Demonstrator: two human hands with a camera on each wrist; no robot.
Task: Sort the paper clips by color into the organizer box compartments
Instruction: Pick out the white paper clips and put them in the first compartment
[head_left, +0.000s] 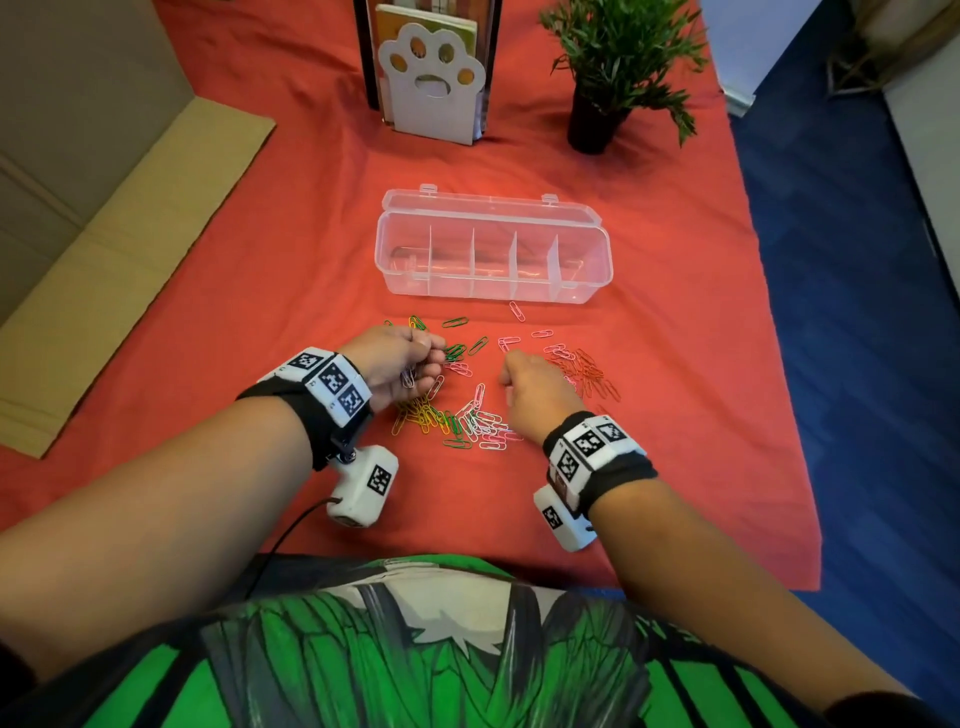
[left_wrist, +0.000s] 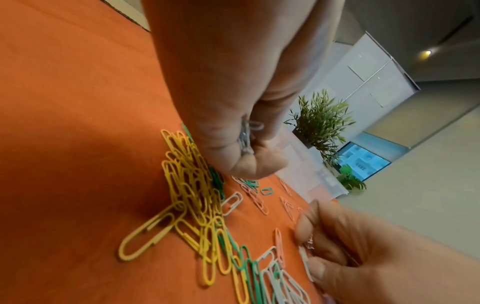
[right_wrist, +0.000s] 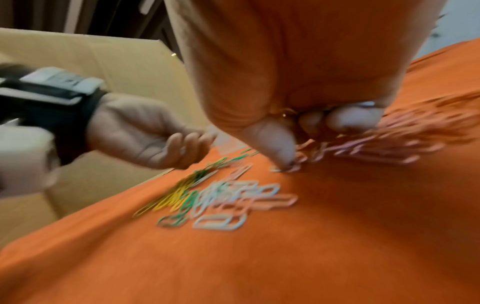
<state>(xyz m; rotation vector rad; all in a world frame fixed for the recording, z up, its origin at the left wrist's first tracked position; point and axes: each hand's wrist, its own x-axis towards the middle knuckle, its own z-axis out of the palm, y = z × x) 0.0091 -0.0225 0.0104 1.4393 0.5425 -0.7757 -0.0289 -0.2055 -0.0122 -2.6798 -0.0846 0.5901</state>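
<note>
A clear organizer box (head_left: 493, 249) stands open on the red cloth, and its compartments show no clips. Loose paper clips lie in front of it: yellow (head_left: 415, 415), green (head_left: 457, 351), white (head_left: 483, 421), pink (head_left: 556, 353) and red (head_left: 592, 374). My left hand (head_left: 431, 364) is curled over the green and yellow clips and grips a small bunch of white clips (left_wrist: 245, 139). My right hand (head_left: 511, 371) is a fist low over the pink clips. A reddish clip (right_wrist: 284, 114) shows inside its curled fingers, and its thumb tip touches a clip on the cloth.
A white paw-shaped book holder (head_left: 434, 88) and a potted plant (head_left: 608, 67) stand behind the box. Flat cardboard (head_left: 130, 249) lies at the left. The cloth's right edge (head_left: 779, 364) borders blue floor.
</note>
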